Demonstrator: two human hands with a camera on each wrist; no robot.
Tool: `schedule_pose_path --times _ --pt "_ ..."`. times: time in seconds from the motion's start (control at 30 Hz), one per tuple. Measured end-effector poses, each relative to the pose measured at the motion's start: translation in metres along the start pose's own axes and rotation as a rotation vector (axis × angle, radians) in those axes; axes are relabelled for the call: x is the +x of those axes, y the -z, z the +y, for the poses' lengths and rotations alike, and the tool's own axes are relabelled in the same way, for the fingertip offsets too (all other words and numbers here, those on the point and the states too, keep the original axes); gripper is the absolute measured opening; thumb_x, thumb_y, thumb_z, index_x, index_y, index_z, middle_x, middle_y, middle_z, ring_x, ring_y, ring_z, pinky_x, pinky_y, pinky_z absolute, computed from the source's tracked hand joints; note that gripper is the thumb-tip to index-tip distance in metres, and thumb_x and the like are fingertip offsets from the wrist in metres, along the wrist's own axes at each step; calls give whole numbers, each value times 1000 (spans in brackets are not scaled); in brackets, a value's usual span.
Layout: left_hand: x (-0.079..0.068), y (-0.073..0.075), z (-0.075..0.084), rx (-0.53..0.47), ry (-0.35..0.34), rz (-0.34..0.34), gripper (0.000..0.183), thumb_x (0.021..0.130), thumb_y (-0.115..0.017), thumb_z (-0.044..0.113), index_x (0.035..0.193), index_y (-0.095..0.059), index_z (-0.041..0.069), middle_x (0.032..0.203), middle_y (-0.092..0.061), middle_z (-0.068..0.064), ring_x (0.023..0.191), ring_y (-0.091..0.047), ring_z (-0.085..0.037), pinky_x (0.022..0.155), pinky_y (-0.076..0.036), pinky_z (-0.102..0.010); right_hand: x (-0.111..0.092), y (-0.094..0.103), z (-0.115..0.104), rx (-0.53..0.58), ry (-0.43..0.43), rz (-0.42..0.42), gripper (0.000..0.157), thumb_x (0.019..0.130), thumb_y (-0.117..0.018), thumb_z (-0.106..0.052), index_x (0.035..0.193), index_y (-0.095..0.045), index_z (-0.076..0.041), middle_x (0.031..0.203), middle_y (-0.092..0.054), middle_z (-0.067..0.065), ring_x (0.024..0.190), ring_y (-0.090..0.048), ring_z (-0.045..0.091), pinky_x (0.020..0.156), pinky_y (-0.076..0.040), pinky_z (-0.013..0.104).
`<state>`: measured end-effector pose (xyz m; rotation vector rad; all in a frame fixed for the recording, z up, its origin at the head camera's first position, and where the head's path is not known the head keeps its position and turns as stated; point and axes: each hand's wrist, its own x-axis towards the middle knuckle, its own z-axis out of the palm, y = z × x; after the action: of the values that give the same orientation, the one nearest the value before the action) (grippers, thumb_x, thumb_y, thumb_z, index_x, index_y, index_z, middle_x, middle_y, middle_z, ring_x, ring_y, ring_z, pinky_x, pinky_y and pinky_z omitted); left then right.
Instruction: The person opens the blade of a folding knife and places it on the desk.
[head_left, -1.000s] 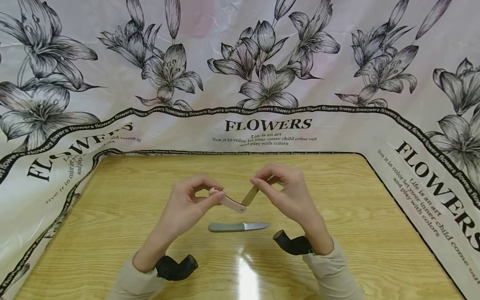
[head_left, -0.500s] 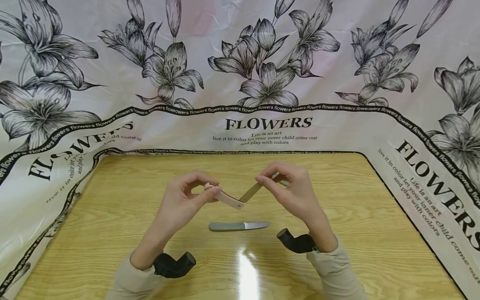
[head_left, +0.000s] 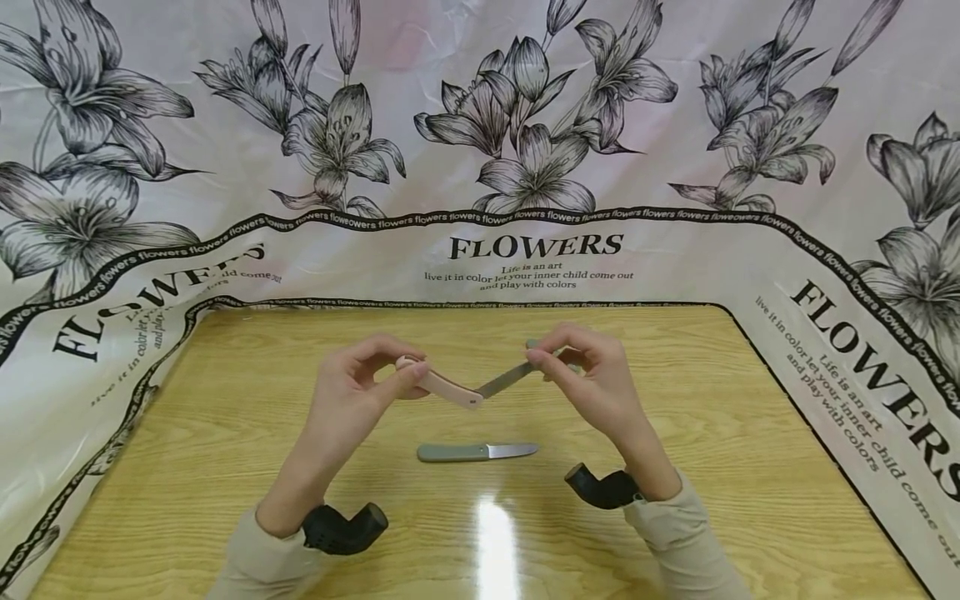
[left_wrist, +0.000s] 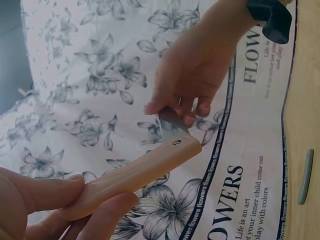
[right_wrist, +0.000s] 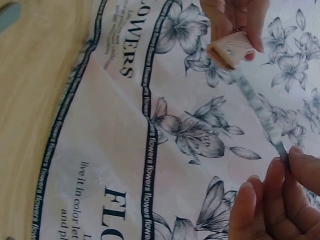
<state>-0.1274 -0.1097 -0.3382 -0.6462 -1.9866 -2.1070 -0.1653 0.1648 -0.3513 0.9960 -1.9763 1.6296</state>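
Pink handle (head_left: 448, 389) we see pinched by left hand (head_left: 351, 385); right hand (head_left: 596, 379) pinches its blade (head_left: 504, 381), seemingly near the end; green knife (head_left: 468, 452) below.

The folding knife (head_left: 471, 399) has a pale pink handle (head_left: 448, 389) and a grey blade (head_left: 504, 380); the other knife (head_left: 477, 452) is sage green and silver. Yellowish wood grain streaks the table (head_left: 750, 467), the sleeves (head_left: 273, 552) are beige, and the white cloth (head_left: 360, 271) carries black line-drawn lilies (head_left: 536, 171) and black bands (head_left: 480, 220) lettered in white.
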Motion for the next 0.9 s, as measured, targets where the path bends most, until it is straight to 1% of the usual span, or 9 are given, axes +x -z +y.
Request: schedule_pose_path --times 0.1,0.17,0.27,0.4,0.5,0.6,0.7,0.8,0.9 --pt "1 1 0 -3 -2 11 12 88 -69 -10 99 -66 -15 96 -64 -13 86 -67 -23 70 -61 -43 -2 1 5 55 3 11 12 86 -65 18 82 -67 7 82 -68 1 64 -58 18 57 -54 26" --pt "1 1 0 -13 11 22 13 88 -69 -9 99 -65 -15 96 -64 -13 86 -67 -23 71 -60 -43 -5 1 9 91 -2 17 13 87 -64 17 81 -66 6 81 -66 2 65 -58 18 57 -54 27" --pt "2 2 0 -32 38 51 14 88 -71 -7 100 -66 -14 97 -63 -14 87 -67 -25 74 -60 -43 -9 1 13 123 -34 26 12 89 -64 13 80 -66 5 81 -65 2 68 -58 16 59 -54 26" --pt "3 3 -3 -79 64 92 14 89 -72 -3 101 -69 -9 99 -63 -16 85 -68 -25 76 -60 -43 -15 0 19 153 -87 40 12 92 -65 8 81 -65 4 80 -63 2 68 -58 21 61 -55 25" --pt "4 3 -8 -128 55 116 15 89 -71 -4 101 -68 -12 97 -63 -16 83 -69 -25 76 -60 -42 -18 0 24 182 -100 53 10 92 -64 9 82 -65 6 79 -62 4 64 -56 23 61 -55 25" --pt "6 2 -14 -183 37 141 14 88 -70 -8 100 -67 -14 95 -65 -17 82 -70 -24 75 -60 -41 -21 -2 28 200 -99 73 10 92 -62 11 83 -64 8 79 -61 4 62 -57 20 61 -54 26" --pt "8 1 -20 -224 37 167 9 89 -69 -8 97 -70 -7 94 -65 -16 82 -70 -24 75 -60 -39 -24 -4 32 220 -107 96 9 93 -60 11 85 -64 9 80 -61 4 61 -57 17 62 -54 27" --pt "10 0 -25 -283 52 198 13 90 -68 -7 94 -74 4 93 -64 -15 83 -69 -23 76 -59 -39 -27 -8 36 229 -120 120 9 94 -60 9 86 -63 10 80 -60 4 60 -57 18 62 -53 27" --pt "12 -2 -30 -362 69 241 16 91 -67 -7 91 -75 6 91 -62 -14 83 -69 -24 76 -59 -39 -30 -12 41 229 -147 145 12 96 -60 6 85 -61 11 77 -60 4 59 -56 18 61 -52 27"
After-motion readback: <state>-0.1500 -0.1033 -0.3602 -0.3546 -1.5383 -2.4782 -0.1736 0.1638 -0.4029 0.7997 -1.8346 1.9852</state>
